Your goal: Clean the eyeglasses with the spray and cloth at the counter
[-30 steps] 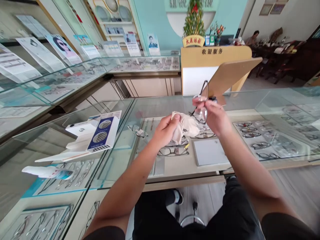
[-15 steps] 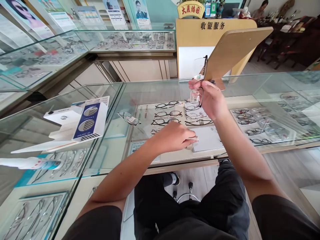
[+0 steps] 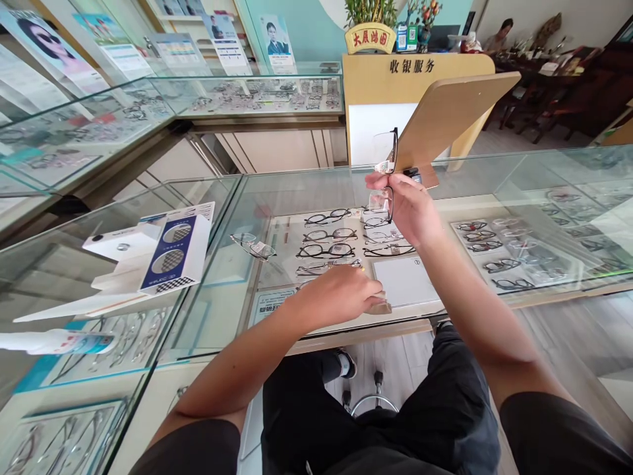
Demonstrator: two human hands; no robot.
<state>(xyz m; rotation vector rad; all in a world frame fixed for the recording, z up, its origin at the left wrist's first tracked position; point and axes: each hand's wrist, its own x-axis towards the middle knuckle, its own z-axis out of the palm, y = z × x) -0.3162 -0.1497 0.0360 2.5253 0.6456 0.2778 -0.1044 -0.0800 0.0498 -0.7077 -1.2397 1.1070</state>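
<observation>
My right hand (image 3: 413, 210) is raised over the glass counter (image 3: 306, 191) and pinches a pair of dark-rimmed glasses (image 3: 388, 173), held on end with one lens above the other. A small white tag hangs at the frame's bridge. My left hand (image 3: 341, 293) lies palm down on the counter's near edge. Its fingers are curled over a beige cloth (image 3: 382, 307), and only a corner of the cloth shows. Trays of glasses (image 3: 326, 234) lie inside the case under both hands.
A second pair of glasses (image 3: 253, 245) rests on the counter to the left. Further left are a blue-and-white box (image 3: 175, 254), a white box (image 3: 121, 241) and a spray bottle (image 3: 59, 342). A tilted wooden board (image 3: 445, 115) stands behind the held glasses. A person (image 3: 500, 33) sits far back right.
My left hand has left the glasses and dropped with the cloth to the counter's near edge. My right hand has kept the glasses raised and turned them on end.
</observation>
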